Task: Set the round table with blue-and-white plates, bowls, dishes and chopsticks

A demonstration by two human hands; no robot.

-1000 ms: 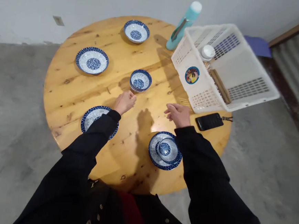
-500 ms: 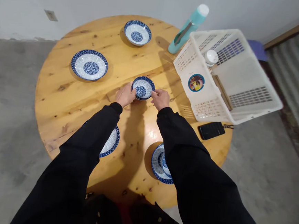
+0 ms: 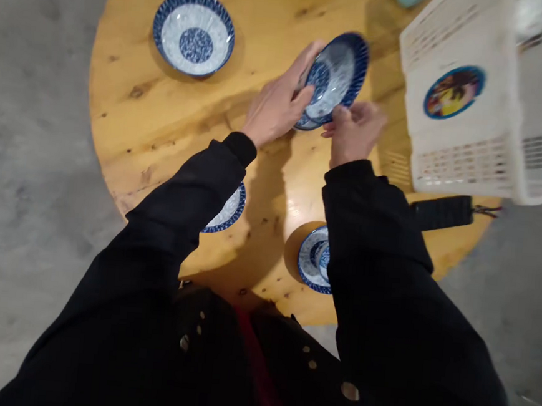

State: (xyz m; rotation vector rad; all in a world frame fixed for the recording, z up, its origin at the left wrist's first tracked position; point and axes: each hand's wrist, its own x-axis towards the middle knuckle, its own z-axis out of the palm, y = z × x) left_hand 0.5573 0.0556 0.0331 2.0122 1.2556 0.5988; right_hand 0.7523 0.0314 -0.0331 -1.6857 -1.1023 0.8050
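Observation:
Both my hands are at a small blue-and-white bowl (image 3: 337, 77) near the middle of the round wooden table (image 3: 132, 117). The bowl is tilted up on edge, its inside facing me. My left hand (image 3: 279, 103) holds its left rim, thumb inside and fingers behind. My right hand (image 3: 354, 131) grips its lower right rim with curled fingers. Part of another bowl (image 3: 305, 123) shows just under the tilted one, on the table.
A blue-and-white plate (image 3: 193, 32) lies at the far left. Two more plates sit near me, one (image 3: 227, 209) under my left sleeve, one (image 3: 316, 260) with a bowl by my right sleeve. A white plastic basket (image 3: 485, 101) stands at the right, a black phone (image 3: 443, 211) beside it.
My hands closed on the stacked bowls and tipped the top bowl up off the stack. The camera has dipped down and moved closer to the table.

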